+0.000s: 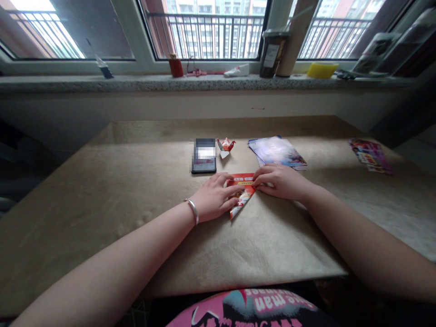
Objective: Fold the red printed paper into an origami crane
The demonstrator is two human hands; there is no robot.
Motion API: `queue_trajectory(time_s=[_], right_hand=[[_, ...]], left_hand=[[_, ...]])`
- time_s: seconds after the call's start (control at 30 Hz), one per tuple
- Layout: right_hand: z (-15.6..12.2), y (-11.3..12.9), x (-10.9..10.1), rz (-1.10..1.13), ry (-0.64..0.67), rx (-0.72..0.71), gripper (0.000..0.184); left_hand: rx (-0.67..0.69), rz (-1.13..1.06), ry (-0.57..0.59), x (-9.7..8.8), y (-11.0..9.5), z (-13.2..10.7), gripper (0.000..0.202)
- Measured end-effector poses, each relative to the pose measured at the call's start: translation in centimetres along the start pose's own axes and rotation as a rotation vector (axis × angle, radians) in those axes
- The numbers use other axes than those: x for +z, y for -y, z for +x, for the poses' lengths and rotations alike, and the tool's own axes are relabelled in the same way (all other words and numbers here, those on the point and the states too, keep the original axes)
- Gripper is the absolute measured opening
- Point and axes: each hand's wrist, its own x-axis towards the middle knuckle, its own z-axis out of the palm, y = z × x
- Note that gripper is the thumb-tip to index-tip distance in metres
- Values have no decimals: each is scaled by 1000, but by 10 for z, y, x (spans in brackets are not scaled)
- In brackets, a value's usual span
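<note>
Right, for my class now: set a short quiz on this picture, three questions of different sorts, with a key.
1. Multiple choice. What do the fingers of the left hand rest on?
A. the yellow block on the stone windowsill
B. the folded red-and-white printed paper
C. the purple printed sheets

2. True or false. The shiny silver-coloured metal bangle is worn on the right wrist.

3. Fill in the gap. The small red-and-white folded-paper figure stands just to the right of the ____.

Key:
1. B
2. False; it is on the left wrist.
3. black rectangular phone
</note>
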Motion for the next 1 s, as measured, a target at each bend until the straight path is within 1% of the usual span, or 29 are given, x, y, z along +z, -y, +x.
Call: queue_trajectory(time_s=[0.1, 0.17, 0.23, 0.3, 0.37, 0.43, 0.53, 0.6, 0.73, 0.83, 0.9, 1.0], right_hand=[[0, 1, -2, -11, -11, -2, 16], [0, 2, -2, -22, -8, -10, 16], [0, 2, -2, -43, 3, -14, 16], [0, 2, -3, -67, 12, -14, 16], [1, 2, -3, -87, 10, -13, 16], [1, 3, -3, -104, 5, -16, 16], [2, 4, -4, -147, 3, -11, 15], [2, 4, -5, -166, 4, -2, 13], [1, 3, -4, -116, 3, -12, 10], [2, 5, -4, -55, -5, -31, 12], [3, 7, -4, -31, -6, -46, 15], [5, 11, -3, -31, -12, -49, 19]], left_hand=[[31, -9, -11, -1, -1, -1, 35], [80, -19, 3, -3, -1, -1, 38], [136, -30, 33, -5, -2, -2, 47], [178, -36, 51, -7, -4, -3, 60], [207, -41, 58, -8, -5, -5, 65], [233, -47, 51, -8, -6, -6, 59], [272, -43, 8, -7, -5, -6, 46], [308, -31, -24, -6, -3, -5, 42], [341, 32, -89, -9, 3, -5, 35], [327, 90, -146, -11, 8, -6, 25], [284, 124, -192, -10, 12, -5, 21], [212, 169, -217, -8, 16, -3, 20]])
